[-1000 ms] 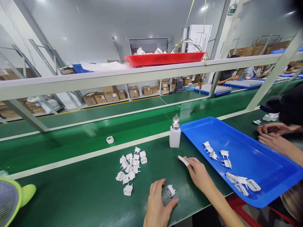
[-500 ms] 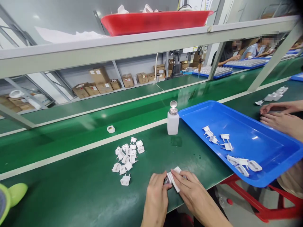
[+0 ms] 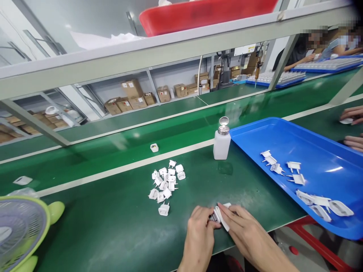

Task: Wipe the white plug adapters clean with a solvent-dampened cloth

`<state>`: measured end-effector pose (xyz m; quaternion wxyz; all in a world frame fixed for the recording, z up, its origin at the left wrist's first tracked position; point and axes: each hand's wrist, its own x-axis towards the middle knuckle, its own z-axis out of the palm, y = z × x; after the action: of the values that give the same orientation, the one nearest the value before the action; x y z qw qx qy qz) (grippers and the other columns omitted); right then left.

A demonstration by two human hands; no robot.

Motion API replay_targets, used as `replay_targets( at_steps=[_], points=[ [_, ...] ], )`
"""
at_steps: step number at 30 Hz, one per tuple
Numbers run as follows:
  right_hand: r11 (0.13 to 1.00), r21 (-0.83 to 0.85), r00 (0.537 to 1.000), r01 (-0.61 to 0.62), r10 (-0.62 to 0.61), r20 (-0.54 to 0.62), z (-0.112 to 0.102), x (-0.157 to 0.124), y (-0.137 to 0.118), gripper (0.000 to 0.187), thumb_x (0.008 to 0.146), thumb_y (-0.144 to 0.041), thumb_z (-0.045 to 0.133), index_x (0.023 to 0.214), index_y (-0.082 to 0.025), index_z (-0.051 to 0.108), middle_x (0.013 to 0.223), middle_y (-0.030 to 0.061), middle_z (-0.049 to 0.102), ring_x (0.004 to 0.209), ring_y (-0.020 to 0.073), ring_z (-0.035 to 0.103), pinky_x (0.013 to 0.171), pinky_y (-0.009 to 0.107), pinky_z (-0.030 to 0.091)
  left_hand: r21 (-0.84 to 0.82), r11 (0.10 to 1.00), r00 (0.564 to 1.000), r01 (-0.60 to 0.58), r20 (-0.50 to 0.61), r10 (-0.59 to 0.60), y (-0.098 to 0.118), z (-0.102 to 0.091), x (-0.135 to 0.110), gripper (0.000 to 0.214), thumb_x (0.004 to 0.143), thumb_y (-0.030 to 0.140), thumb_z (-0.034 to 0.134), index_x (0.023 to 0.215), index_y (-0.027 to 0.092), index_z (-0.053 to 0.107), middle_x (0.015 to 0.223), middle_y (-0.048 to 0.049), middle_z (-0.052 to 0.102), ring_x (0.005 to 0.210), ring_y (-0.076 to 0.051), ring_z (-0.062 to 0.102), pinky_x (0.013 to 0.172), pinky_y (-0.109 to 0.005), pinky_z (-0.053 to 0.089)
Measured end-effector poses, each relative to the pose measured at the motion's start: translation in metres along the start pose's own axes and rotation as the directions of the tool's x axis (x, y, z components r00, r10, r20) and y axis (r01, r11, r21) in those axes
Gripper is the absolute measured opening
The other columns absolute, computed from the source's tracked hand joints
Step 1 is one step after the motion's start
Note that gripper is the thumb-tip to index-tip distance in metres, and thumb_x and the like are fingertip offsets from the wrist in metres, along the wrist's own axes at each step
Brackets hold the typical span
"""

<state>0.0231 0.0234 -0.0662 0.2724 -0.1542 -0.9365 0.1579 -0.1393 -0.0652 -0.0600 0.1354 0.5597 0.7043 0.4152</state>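
My left hand (image 3: 199, 238) grips a white plug adapter (image 3: 214, 216) at the near edge of the green bench. My right hand (image 3: 245, 230) presses a folded white strip, possibly a wipe (image 3: 223, 218), against that adapter. The hands touch each other, and their fingers hide most of the adapter. A loose pile of white plug adapters (image 3: 166, 185) lies on the bench to the left of my hands. Several more rest in a blue plastic tray (image 3: 320, 158) to the right.
A white pump-top dispenser bottle (image 3: 221, 139) stands beside the tray. A co-worker's hands (image 3: 351, 121) are at the right edge. A green desk fan (image 3: 21, 230) sits at lower left. A green conveyor belt (image 3: 113, 158) runs behind the bench, below a shelf holding a red tray (image 3: 204, 13).
My left hand has picked up the adapter from the bench, and my right hand has brought the white strip onto it. The co-worker's hands have moved right, and the view has swung.
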Motion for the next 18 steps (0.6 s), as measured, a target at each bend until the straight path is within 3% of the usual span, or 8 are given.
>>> replay_targets(
  at_steps=[3,6,10,12,13,14,16,18],
  points=[
    [0.997,0.077,1.0,-0.029,0.03,-0.008,0.0,0.006,-0.001,0.058,0.1,-0.006,0.043,0.156,-0.02,0.043,0.129,0.0122,0.072,0.1,0.0235,0.067,0.084,0.037,0.062,0.025,0.999,1.0,-0.021,0.004,0.021,0.002,0.001,-0.002,0.045,0.077,-0.011,0.051,0.1,0.02,0.074,0.081,-0.0038,0.074,0.078,-0.022,0.066,0.068,-0.031,0.058],
    [1.0,0.018,0.999,-0.026,0.026,-0.047,0.007,-0.003,-0.008,0.065,0.098,-0.003,0.043,0.16,-0.019,0.035,0.139,0.0137,0.067,0.098,0.024,0.068,0.084,0.039,0.063,0.025,0.999,1.0,-0.021,0.008,0.021,0.002,0.002,-0.003,0.042,0.079,-0.009,0.049,0.099,0.019,0.075,0.083,-0.0055,0.074,0.08,-0.023,0.067,0.069,-0.033,0.058],
    [0.998,0.06,0.996,0.028,-0.032,0.08,0.002,-0.024,-0.013,0.07,0.095,0.001,0.042,0.161,-0.019,0.032,0.149,0.0135,0.059,0.106,0.0249,0.068,0.089,0.039,0.063,-0.059,0.998,0.999,0.023,-0.033,-0.025,-0.001,0.001,-0.002,0.042,0.076,-0.007,0.053,0.101,0.016,0.078,0.085,-0.0077,0.076,0.081,-0.023,0.069,0.071,-0.034,0.059],
    [0.981,0.177,0.99,-0.079,0.057,0.129,-0.012,-0.031,-0.008,0.064,0.097,-0.004,0.04,0.157,-0.025,0.042,0.148,0.0094,0.06,0.112,0.0238,0.068,0.092,0.037,0.062,-0.159,0.978,0.989,0.138,-0.026,-0.143,-0.001,-0.001,0.0,0.039,0.072,-0.005,0.059,0.097,0.017,0.081,0.081,-0.0063,0.077,0.076,-0.022,0.071,0.07,-0.033,0.06],
    [0.957,0.222,0.98,-0.184,0.162,0.114,-0.021,-0.033,-0.004,0.057,0.1,-0.009,0.041,0.153,-0.028,0.049,0.144,0.0082,0.064,0.114,0.0237,0.068,0.093,0.037,0.062,-0.245,0.947,0.977,0.209,0.001,-0.215,0.001,-0.002,0.002,0.037,0.071,-0.002,0.064,0.096,0.018,0.082,0.079,-0.0054,0.077,0.072,-0.021,0.071,0.068,-0.031,0.06],
    [0.918,0.253,0.952,-0.306,0.297,0.073,-0.03,-0.034,0.0,0.048,0.102,-0.017,0.043,0.147,-0.029,0.058,0.139,0.0078,0.067,0.115,0.0245,0.068,0.094,0.038,0.062,-0.349,0.897,0.96,0.273,0.04,-0.277,0.004,-0.004,0.005,0.034,0.069,0.002,0.07,0.095,0.018,0.083,0.077,-0.0048,0.077,0.068,-0.02,0.072,0.065,-0.029,0.06],
    [0.799,0.304,0.83,-0.519,0.556,-0.045,-0.048,-0.03,0.006,0.037,0.103,-0.034,0.049,0.132,-0.03,0.071,0.128,0.0088,0.074,0.114,0.029,0.07,0.094,0.043,0.061,-0.555,0.759,0.936,0.34,0.119,-0.332,0.015,-0.011,0.012,0.032,0.065,0.014,0.083,0.096,0.017,0.084,0.079,-0.0061,0.08,0.062,-0.019,0.073,0.062,-0.028,0.062],
    [0.679,0.419,0.71,-0.602,0.696,-0.107,-0.063,-0.02,0.006,0.037,0.099,-0.046,0.055,0.124,-0.03,0.076,0.12,0.0092,0.077,0.109,0.0322,0.073,0.096,0.046,0.06,-0.688,0.659,0.945,0.303,0.129,-0.299,0.031,-0.019,0.021,0.039,0.061,0.029,0.092,0.098,0.015,0.084,0.086,-0.0106,0.083,0.067,-0.023,0.077,0.067,-0.032,0.066]
  ],
)
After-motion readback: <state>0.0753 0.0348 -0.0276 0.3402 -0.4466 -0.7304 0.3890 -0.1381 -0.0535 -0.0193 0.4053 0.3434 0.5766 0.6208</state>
